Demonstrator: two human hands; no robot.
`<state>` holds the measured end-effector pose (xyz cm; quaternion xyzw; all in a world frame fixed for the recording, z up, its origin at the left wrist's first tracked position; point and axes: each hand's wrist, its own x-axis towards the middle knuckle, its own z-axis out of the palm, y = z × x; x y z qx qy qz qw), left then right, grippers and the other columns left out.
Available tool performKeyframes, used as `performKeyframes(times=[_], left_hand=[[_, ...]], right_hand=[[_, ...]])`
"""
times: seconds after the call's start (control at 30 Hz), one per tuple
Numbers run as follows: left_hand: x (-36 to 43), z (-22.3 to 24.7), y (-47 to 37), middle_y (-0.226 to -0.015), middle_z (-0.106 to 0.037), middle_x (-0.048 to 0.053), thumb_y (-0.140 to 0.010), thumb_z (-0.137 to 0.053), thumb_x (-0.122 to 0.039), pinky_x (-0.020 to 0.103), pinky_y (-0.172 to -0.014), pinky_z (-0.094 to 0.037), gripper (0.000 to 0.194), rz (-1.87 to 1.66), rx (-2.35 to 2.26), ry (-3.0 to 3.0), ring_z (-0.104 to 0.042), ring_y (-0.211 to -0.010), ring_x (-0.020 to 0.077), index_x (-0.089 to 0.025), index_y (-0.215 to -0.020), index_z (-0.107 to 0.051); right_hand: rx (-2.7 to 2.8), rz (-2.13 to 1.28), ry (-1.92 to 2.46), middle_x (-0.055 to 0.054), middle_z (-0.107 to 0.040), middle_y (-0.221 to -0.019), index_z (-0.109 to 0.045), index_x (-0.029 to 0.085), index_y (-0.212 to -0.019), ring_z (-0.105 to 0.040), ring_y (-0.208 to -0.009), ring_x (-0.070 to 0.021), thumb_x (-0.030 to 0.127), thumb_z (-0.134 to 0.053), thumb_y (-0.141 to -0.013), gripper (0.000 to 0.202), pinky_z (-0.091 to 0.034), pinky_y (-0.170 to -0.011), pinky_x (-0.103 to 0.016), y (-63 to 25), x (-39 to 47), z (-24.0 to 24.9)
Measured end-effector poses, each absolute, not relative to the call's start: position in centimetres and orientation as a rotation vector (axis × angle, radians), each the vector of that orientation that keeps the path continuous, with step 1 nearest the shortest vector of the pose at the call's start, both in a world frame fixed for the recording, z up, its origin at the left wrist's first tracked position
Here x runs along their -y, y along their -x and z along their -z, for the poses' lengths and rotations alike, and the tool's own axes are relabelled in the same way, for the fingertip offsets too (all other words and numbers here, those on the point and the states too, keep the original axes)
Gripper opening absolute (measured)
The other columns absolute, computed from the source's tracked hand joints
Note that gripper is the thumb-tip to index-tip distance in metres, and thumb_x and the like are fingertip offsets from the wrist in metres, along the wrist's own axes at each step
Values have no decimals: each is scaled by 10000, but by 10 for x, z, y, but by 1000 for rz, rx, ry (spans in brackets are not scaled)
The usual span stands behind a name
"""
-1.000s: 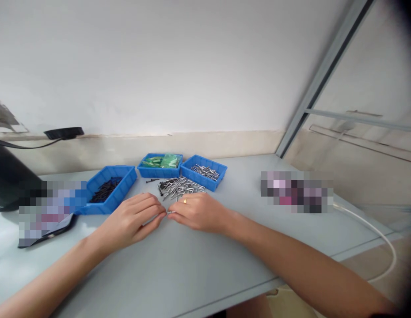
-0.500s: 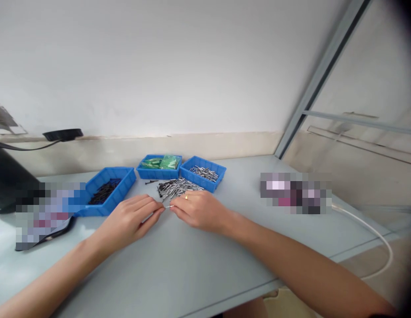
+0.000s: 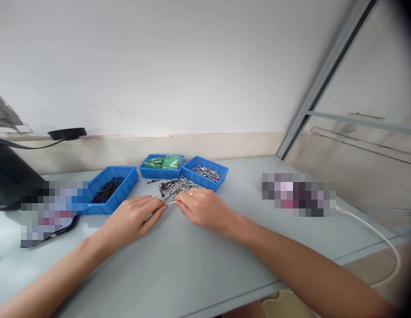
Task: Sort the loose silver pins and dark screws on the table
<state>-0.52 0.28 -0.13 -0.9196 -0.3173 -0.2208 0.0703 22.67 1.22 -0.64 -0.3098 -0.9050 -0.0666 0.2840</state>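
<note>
hands (image 3: 134, 217) (image 3: 203, 208) two, pin (image 3: 171, 203) one, trays (image 3: 125, 187) (image 3: 161, 174) (image 3: 197, 177) three

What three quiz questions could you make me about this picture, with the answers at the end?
1. Fill in: the thin rod between the fingertips of the left hand and the right hand is ____ in colour.
2. True or false: the gold ring is on the left hand.
3. What colour are the pieces in the leftmost blue bin?
a) green
b) silver
c) dark, nearly black

Key:
1. silver
2. False, it is on the right hand.
3. c
</note>
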Motion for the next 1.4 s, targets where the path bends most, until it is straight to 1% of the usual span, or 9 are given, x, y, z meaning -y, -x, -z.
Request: performKeyframes(times=[0.17, 0.5, 0.67, 0.8, 0.87, 1.0, 1.07, 1.23, 1.4], left_hand=[[-3, 2, 5, -761, -638, 8, -989, -410, -236, 247, -628, -423, 201, 699, 964, 2747, -598, -666, 132, -182, -928, -594], [-7, 7, 7, -782, -642, 5, -994, -417, -252, 256, -651, -420, 214, 644, 996, 2754, -618, -695, 140, -176, -933, -607], [-7, 6, 6, -772, -640, 5, -1015, -376, -278, 251, -648, -427, 274, 578, 977, 2825, -622, -699, 140, -183, -922, -616], [-4, 3, 1, -666, -576, -1, -1022, -353, -271, 249, -584, -406, 339, 575, 838, 2841, -571, -612, 133, -171, -812, -600], [-4, 2, 1, -652, -564, -2, -1016, -369, -253, 250, -576, -402, 328, 596, 806, 2824, -556, -596, 131, -168, -794, -595], [-6, 3, 4, -722, -619, 6, -994, -431, -224, 249, -626, -428, 216, 700, 796, 2754, -594, -654, 137, -164, -912, -622], [-8, 2, 7, -742, -633, 4, -983, -459, -222, 247, -638, -434, 184, 758, 834, 2700, -603, -663, 136, -167, -929, -626], [-7, 0, 6, -772, -645, 8, -965, -501, -217, 251, -649, -441, 133, 810, 835, 2657, -601, -677, 137, -164, -940, -620], [-3, 1, 3, -746, -631, 11, -965, -487, -179, 261, -642, -440, 124, 757, 718, 2713, -583, -664, 139, -154, -953, -608]], right_hand=[[2427, 171, 890, -28, -701, -824, -630, 173, -974, -638, -795, -146, 310, -341, -1030, 324, -403, -705, -257, -228, -12, 6], [2528, 168, 1027, -13, -686, -788, -600, 174, -880, -636, -762, -145, 284, -406, -1016, 261, -378, -638, -257, -228, -14, 7], [2434, 206, 810, -15, -695, -805, -622, 176, -940, -635, -785, -130, 273, -390, -1017, 263, -402, -676, -245, -228, -13, 8], [2366, 337, 508, 9, -665, -706, -631, 180, -899, -597, -676, -111, 199, -422, -979, 225, -395, -624, -243, -227, -9, 7], [2325, 361, 454, 9, -667, -708, -632, 177, -908, -594, -671, -108, 179, -430, -967, 211, -398, -628, -238, -227, -8, 6], [2351, 267, 622, -19, -682, -757, -633, 164, -973, -619, -726, -123, 242, -394, -1004, 253, -410, -671, -240, -228, -11, 5], [2403, 209, 736, -31, -679, -757, -633, 157, -993, -624, -737, -131, 274, -378, -1015, 281, -409, -677, -242, -229, -13, 6], [2563, 116, 957, -39, -689, -780, -630, 166, -929, -633, -748, -146, 273, -399, -1005, 265, -377, -637, -245, -228, -13, 6], [2709, 73, 986, -37, -701, -806, -615, 169, -919, -637, -733, -146, 264, -391, -1004, 257, -342, -594, -244, -224, -7, 3]])
